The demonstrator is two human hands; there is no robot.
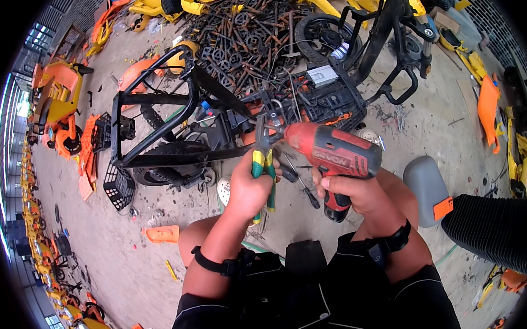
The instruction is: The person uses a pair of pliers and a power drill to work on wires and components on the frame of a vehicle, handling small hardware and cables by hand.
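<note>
My left hand [247, 192] is closed round pliers with green and yellow handles [269, 182], whose jaws are up at a joint of a black scooter frame [189, 115]. My right hand [348, 187] grips a red and black cordless power tool [328, 149], its nose pointed left at that same joint, beside the pliers' jaws. Just behind lies an open black housing with wiring and orange parts [320, 102]. A screwdriver [306, 189] lies on the floor between my hands, partly hidden by the tool.
A heap of rusty metal parts [239, 46] lies beyond the frame, beside a wheel [313, 40]. Yellow and orange scooter bodies [60, 97] line the left. At right are loose panels [488, 111], a grey seat [419, 186] with an orange phone [443, 208], and black ribbed padding [487, 230].
</note>
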